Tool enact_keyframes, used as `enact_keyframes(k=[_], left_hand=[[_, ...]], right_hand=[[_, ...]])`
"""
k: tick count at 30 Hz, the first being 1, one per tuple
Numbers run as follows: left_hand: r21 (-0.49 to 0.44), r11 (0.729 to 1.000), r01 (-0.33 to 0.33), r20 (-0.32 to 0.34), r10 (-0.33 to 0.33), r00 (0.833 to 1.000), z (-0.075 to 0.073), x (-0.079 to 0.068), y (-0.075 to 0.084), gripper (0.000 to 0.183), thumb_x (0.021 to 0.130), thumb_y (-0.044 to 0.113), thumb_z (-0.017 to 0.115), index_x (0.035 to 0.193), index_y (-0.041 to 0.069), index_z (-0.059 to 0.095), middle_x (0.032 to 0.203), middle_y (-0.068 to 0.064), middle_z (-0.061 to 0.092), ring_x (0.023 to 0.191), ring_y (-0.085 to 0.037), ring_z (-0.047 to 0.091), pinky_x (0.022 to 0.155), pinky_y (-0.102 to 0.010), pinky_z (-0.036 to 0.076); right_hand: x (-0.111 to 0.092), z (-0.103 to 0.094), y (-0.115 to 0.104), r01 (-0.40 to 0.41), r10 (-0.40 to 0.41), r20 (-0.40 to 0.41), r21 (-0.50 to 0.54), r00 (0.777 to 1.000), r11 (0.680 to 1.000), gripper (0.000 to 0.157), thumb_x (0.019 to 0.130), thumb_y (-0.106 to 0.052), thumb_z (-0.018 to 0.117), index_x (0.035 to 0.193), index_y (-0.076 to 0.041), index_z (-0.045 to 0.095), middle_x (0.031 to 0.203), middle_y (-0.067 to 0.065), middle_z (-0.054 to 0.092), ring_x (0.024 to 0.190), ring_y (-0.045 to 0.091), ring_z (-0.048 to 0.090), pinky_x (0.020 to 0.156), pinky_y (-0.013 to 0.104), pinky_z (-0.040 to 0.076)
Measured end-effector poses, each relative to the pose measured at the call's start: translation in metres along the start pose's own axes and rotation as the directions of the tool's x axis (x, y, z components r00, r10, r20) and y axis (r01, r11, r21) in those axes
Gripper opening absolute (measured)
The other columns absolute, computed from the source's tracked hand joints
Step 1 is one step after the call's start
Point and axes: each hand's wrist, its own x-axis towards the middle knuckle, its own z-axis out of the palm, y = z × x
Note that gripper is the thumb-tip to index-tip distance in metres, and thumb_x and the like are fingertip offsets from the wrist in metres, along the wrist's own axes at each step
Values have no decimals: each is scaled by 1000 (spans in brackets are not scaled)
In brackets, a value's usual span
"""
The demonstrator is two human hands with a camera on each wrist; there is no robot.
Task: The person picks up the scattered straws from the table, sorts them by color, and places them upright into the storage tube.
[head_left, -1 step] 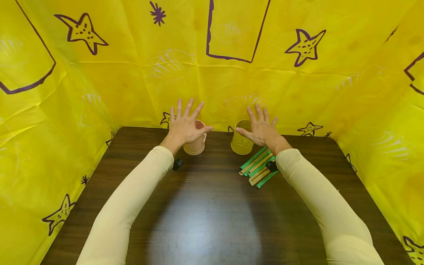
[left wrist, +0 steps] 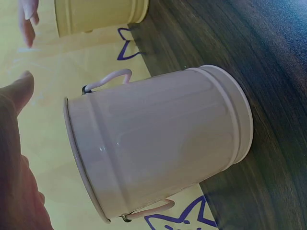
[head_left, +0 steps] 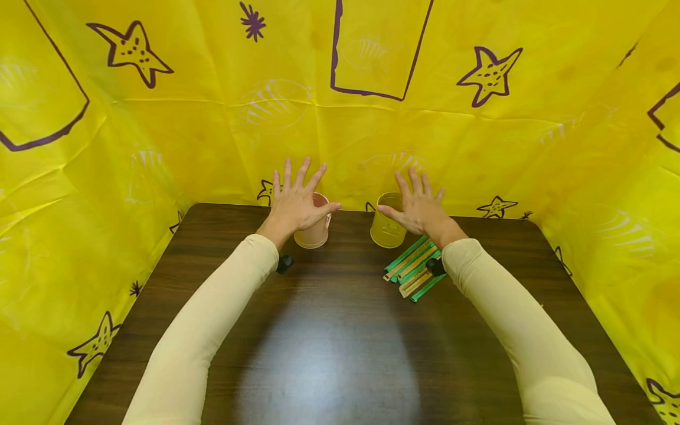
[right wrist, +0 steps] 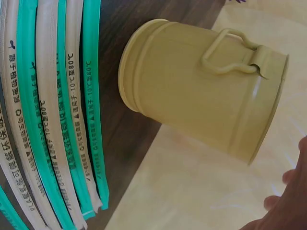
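Observation:
My left hand [head_left: 297,206] hovers with spread fingers over a pink metal bucket [head_left: 311,234], hiding part of its rim. Small looped handles on two sides of this pink bucket [left wrist: 158,139] show in the left wrist view. To the right, my right hand [head_left: 425,209] is likewise spread, beside and partly over a yellow metal bucket [head_left: 388,230]. Both buckets stand upright near the table's far edge, and neither hand grips anything. Below the right wrist lies a row of paper-wrapped straws [right wrist: 53,115], green and tan, with printed lettering; the sleeve and wrist camera cover some of them.
The dark wooden table [head_left: 329,330] stretches toward me, with a bright glare in its middle. Yellow cloth [head_left: 202,118] printed with starfish and fish hangs behind and on both sides of the table. A black wrist camera [head_left: 285,264] sits under the left wrist.

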Motion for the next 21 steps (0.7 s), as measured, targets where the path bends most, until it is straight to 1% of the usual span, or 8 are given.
enact_keyframes(k=[5, 9, 14, 18, 21], left_hand=[[-21, 1000, -5, -14, 5, 1000, 0, -2, 1, 94, 90, 84, 41, 162, 46, -6, 173, 5, -16, 157, -39, -25, 124, -64, -14], [-47, 999, -17, -26, 15, 1000, 3, -3, 1, 94, 90, 81, 45, 163, 43, 0, 174, 3, -12, 157, -39, -23, 125, -64, -13], [-95, 995, -17, -63, 11, 998, 9, -4, -1, 97, 88, 82, 50, 164, 40, 7, 174, 0, -1, 159, -40, -13, 126, -64, -8], [-127, 992, -17, -117, 2, 993, 13, -4, -4, 104, 82, 84, 56, 164, 37, 13, 172, -4, 12, 160, -40, -3, 127, -64, -2], [-137, 990, -26, -144, 6, 990, 16, -5, -5, 107, 79, 84, 60, 164, 34, 18, 169, -6, 21, 159, -40, 3, 128, -63, 2]], right_hand=[[-2, 1, 0, 8, -8, 9, -2, 1000, 1000, 102, 91, -88, 24, 164, -28, -14, 171, 12, -21, 157, 49, -11, 111, 86, 1], [-5, 2, 4, 21, -21, 6, 6, 1000, 1000, 99, 93, -84, 26, 165, -27, -10, 172, 13, -16, 157, 49, -6, 112, 84, 1], [-9, 4, 10, 39, -39, -18, 12, 999, 999, 98, 95, -81, 31, 166, -23, -3, 172, 17, -6, 157, 50, 3, 115, 82, 2], [-12, 5, 14, 64, -63, -47, 9, 997, 998, 96, 97, -78, 34, 166, -20, 1, 172, 19, -1, 156, 50, 7, 117, 80, 6], [-16, 5, 17, 86, -86, -57, 5, 995, 996, 93, 99, -74, 35, 166, -18, 3, 171, 21, 3, 155, 50, 10, 121, 74, 8]])
